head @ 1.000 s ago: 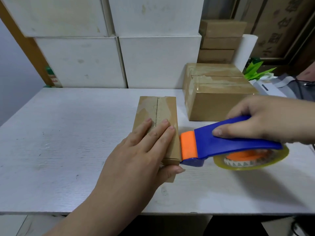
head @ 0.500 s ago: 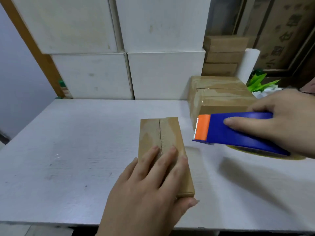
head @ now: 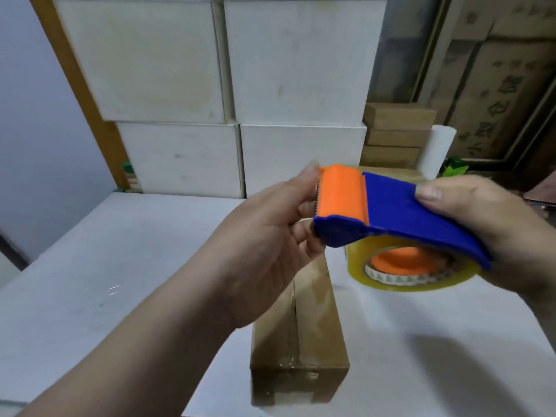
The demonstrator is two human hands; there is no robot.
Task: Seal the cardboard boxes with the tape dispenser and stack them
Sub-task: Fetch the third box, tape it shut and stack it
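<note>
Lifting off: left hand (head: 264, 245) has left the cardboard box (head: 304, 335), fingertips now pinching at tape dispenser (head: 391, 212) cutter edge | right hand (head: 487, 230) clasped round dispenser, raised above box | box on table (head: 90, 296), seam untaped | likely freeing tape end before sealing.

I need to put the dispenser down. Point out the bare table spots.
Widest bare patch: the white table left of the cardboard box, up to the white boxes. A smaller patch lies right of that box, under the tape dispenser in the right hand. The far right corner is crowded with brown boxes.
</note>
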